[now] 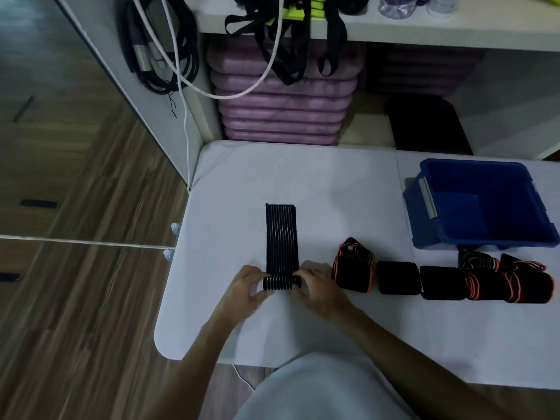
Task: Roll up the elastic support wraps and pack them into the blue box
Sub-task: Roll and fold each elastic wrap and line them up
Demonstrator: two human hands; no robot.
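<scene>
Black ribbed elastic, laid out flat on the white table (348,183), and here the wrap (281,237) is being rolled from the near end, the loose tail running straight away from the person. The roll (280,282) is small and sits right at the near end, with most of the strip left to take up. The left hand (247,287) is at the roll's left end, fingers curled in, fingertips on the roll and thumb tucked under towards it. The right hand (315,287) mirrors it at the right end, fingers bent over and pinching the roll. Neither hand is spread wide; both are closed in snugly on the roll, which lies on the table between them. To do this well, I judge, both ends want to turn together so the roll does not cone out sideways, and the strip should stay under light tension and square to the roll. Pressing down a little as it goes forward should keep it tight enough to hold. Off to the right a row of rolled wraps (424,280), some edged in orange, sits on the table near the blue box (424,225), which looks empty from here.
</scene>
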